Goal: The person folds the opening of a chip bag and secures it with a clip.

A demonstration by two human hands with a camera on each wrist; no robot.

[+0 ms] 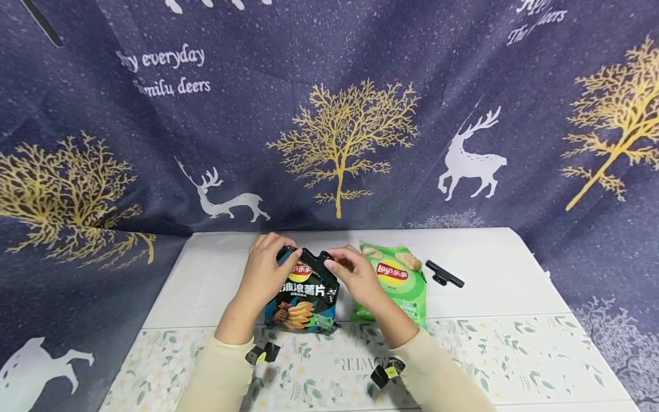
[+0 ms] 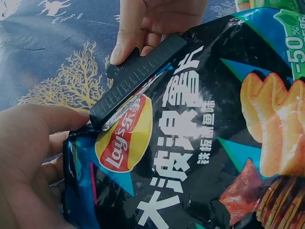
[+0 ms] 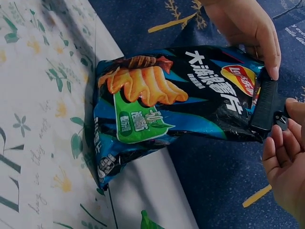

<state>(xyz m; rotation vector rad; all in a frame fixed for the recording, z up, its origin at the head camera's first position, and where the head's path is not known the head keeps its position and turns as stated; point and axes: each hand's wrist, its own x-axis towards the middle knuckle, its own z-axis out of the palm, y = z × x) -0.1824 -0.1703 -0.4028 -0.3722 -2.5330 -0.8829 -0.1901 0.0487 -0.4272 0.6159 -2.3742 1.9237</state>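
Fingers, right hand [image 1: 358, 276]: pinching the clip [image 2: 138, 78] by its handle
Fingers, left hand [image 1: 266, 269]: gripping the black bag [image 1: 301, 300] at its upper left corner
Black bag: on the tabletop [image 1: 206, 280], between both hands
Apparently done: clip laid along black bag's top; full closure unclear
Likely left: green bag [image 1: 393, 294], right of black bag, shows no clip; spare clip [image 1: 447, 276] farther right
Arms [image 1: 221, 366]: reaching forward, hands turned inward
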